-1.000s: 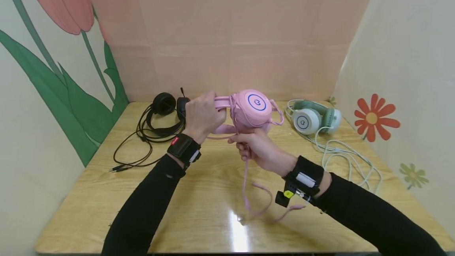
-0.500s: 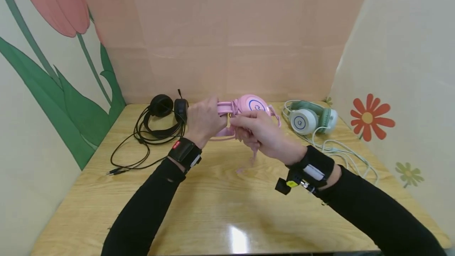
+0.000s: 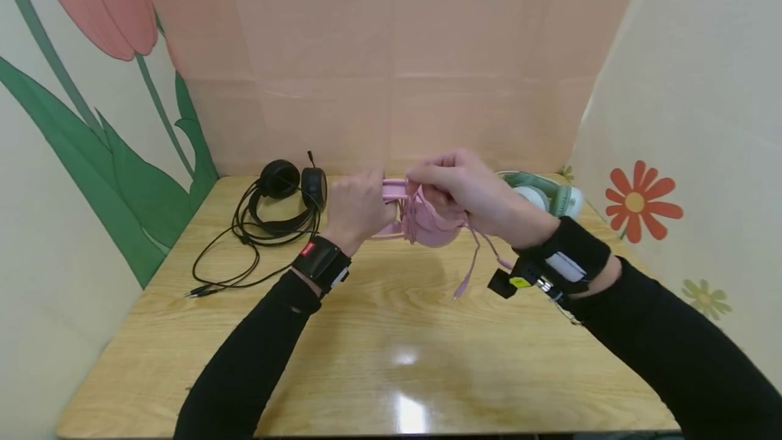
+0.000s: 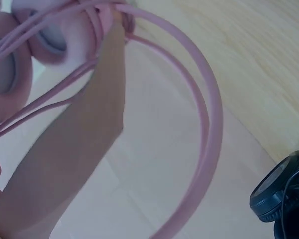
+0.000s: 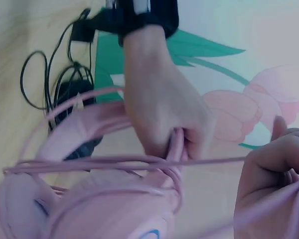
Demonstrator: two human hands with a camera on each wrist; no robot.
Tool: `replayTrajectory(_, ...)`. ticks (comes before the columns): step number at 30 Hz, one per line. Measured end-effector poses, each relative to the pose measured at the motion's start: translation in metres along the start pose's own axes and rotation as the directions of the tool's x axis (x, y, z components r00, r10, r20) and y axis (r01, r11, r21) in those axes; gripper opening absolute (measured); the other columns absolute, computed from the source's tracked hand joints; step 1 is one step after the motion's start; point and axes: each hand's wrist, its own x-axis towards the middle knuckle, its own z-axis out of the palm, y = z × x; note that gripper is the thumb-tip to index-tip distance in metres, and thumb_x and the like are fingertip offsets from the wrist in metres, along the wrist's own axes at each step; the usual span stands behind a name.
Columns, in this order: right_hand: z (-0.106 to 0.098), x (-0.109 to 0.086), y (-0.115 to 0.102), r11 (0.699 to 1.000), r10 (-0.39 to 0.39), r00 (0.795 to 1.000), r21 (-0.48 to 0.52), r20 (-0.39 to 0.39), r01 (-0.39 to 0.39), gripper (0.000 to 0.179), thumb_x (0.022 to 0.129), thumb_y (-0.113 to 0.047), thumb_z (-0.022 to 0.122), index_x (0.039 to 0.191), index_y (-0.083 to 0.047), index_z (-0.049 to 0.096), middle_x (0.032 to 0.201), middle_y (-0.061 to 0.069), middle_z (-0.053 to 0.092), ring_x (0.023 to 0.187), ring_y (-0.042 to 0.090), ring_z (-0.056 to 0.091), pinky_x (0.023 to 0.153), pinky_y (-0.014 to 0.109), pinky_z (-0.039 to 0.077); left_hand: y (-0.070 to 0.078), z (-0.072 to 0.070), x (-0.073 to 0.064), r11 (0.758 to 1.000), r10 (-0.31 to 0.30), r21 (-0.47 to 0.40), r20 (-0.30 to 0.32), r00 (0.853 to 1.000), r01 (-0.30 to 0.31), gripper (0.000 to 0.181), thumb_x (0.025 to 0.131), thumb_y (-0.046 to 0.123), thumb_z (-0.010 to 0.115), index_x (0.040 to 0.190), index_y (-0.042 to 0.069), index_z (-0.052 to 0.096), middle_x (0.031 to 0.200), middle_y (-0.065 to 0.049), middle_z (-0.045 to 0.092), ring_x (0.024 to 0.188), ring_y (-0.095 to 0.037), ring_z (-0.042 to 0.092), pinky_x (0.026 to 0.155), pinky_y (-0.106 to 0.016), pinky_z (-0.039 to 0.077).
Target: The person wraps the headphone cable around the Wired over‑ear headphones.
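Pink headphones [image 3: 435, 231] are held up over the middle of the table in the head view. My left hand [image 3: 357, 210] grips them by the headband, near one ear cup. A pink cable [image 5: 209, 163] is wound round the band and cups, as the right wrist view shows. It runs taut to my right hand [image 3: 473, 192], whose curled fingers pinch it just beside the cups. Loose cable ends with a plug [image 3: 461, 287] dangle below that hand. In the left wrist view the ear cups [image 4: 72, 37] appear at the upper left, crossed by cable strands.
Black headphones [image 3: 314, 189] with a coiled black cable lie on the table [image 3: 342, 358] at the back left. Green and white headphones [image 3: 568, 201] sit at the back right, partly hidden behind my right hand. A pink-beige wall covering [image 3: 391, 73] closes off the back.
My right hand has risen and shifted right, drawing the pink cable round the headphones. The cable ends have lifted off the table and now hang in the air. The left hand keeps its grip.
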Motion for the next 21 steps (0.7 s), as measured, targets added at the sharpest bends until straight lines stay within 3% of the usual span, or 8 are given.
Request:
replayTrajectory(4, -0.002, 0.003, -0.014, 0.983, 0.032, 0.999, -0.183, -0.013, -0.034, 0.024, 0.094, -0.017, 0.054, 0.090, 0.003, 0.066, 0.053, -0.002, 0.033, 0.044, 0.008, 0.026, 0.041, 0.025, 0.018, -0.001, -0.001, -0.002, 1.000, 0.002, -0.006, 0.017, 1.000, -0.002, 0.023, 0.069, 0.024, 0.067, 0.076, 0.012, 0.049, 0.054, 0.004, 0.039, 0.041, -0.011, 0.036, 0.039, -0.025, 0.028)
replayTrajectory(7, -0.004, 0.006, -0.024, 0.899, 0.034, 0.999, -0.435, -0.029, -0.043, 0.028, 0.095, -0.022, 0.052, 0.093, 0.001, 0.068, 0.056, -0.002, 0.036, 0.048, 0.009, 0.031, 0.044, 0.024, 0.024, -0.002, -0.002, -0.003, 1.000, 0.029, -0.007, 0.023, 0.999, -0.029, 0.024, 0.068, 0.025, 0.067, 0.077, 0.012, 0.048, 0.055, 0.004, 0.039, 0.042, -0.011, 0.037, 0.039, -0.026, 0.028)
replayTrajectory(9, -0.005, 0.007, -0.031, 0.773, 0.006, 1.000, -0.635, -0.012, -0.012, 0.027, 0.096, -0.022, 0.051, 0.091, -0.003, 0.069, 0.059, -0.001, 0.046, 0.052, 0.010, 0.039, 0.048, 0.026, 0.033, -0.003, -0.004, -0.004, 0.998, 0.059, 0.000, 0.033, 0.998, -0.059, 0.024, 0.068, 0.025, 0.066, 0.077, 0.013, 0.047, 0.055, 0.004, 0.039, 0.042, -0.011, 0.037, 0.039, -0.026, 0.029)
replayTrajectory(12, -0.007, 0.009, -0.042, 0.501, -0.066, 0.997, -0.862, 0.045, 0.072, 0.023, 0.095, -0.019, 0.053, 0.085, -0.008, 0.071, 0.069, 0.000, 0.060, 0.061, 0.013, 0.051, 0.060, 0.031, 0.042, -0.005, -0.006, -0.003, 0.994, 0.111, 0.013, 0.049, 0.993, -0.112, 0.024, 0.070, 0.027, 0.065, 0.076, 0.013, 0.046, 0.056, 0.005, 0.039, 0.043, -0.011, 0.037, 0.039, -0.026, 0.029)
replayTrajectory(14, -0.007, 0.011, -0.047, 0.334, -0.116, 0.987, -0.932, 0.108, 0.142, 0.020, 0.094, -0.016, 0.054, 0.084, -0.010, 0.070, 0.075, 0.001, 0.065, 0.065, 0.015, 0.056, 0.065, 0.034, 0.045, -0.006, -0.007, -0.003, 0.990, 0.141, 0.020, 0.048, 0.989, -0.142, 0.024, 0.070, 0.028, 0.064, 0.075, 0.014, 0.045, 0.055, 0.005, 0.038, 0.043, -0.011, 0.036, 0.040, -0.026, 0.029)
replayTrajectory(16, -0.009, 0.014, -0.051, 0.195, -0.154, 0.977, -0.965, 0.145, 0.174, 0.018, 0.094, -0.017, 0.055, 0.085, -0.012, 0.070, 0.075, 0.000, 0.065, 0.067, 0.015, 0.057, 0.067, 0.035, 0.046, -0.007, -0.009, -0.002, 0.986, 0.161, 0.027, 0.031, 0.986, -0.162, 0.024, 0.069, 0.028, 0.064, 0.074, 0.014, 0.045, 0.054, 0.006, 0.037, 0.043, -0.011, 0.036, 0.040, -0.026, 0.029)
replayTrajectory(18, -0.012, 0.017, -0.051, 0.107, -0.185, 0.970, -0.978, 0.159, 0.181, 0.017, 0.094, -0.020, 0.056, 0.086, -0.013, 0.069, 0.077, -0.001, 0.065, 0.068, 0.016, 0.058, 0.067, 0.036, 0.046, -0.007, -0.011, -0.002, 0.984, 0.177, 0.026, 0.007, 0.984, -0.177, 0.023, 0.068, 0.027, 0.063, 0.073, 0.014, 0.045, 0.053, 0.006, 0.037, 0.042, -0.010, 0.035, 0.039, -0.026, 0.028)
replayTrajectory(21, -0.018, 0.021, -0.046, 0.057, -0.235, 0.960, -0.983, 0.155, 0.172, 0.017, 0.095, -0.024, 0.056, 0.087, -0.014, 0.069, 0.078, -0.002, 0.065, 0.069, 0.016, 0.059, 0.067, 0.037, 0.047, -0.007, -0.014, -0.003, 0.981, 0.195, 0.004, -0.021, 0.981, -0.195, 0.021, 0.067, 0.024, 0.063, 0.072, 0.014, 0.046, 0.053, 0.006, 0.036, 0.042, -0.010, 0.033, 0.039, -0.026, 0.027)
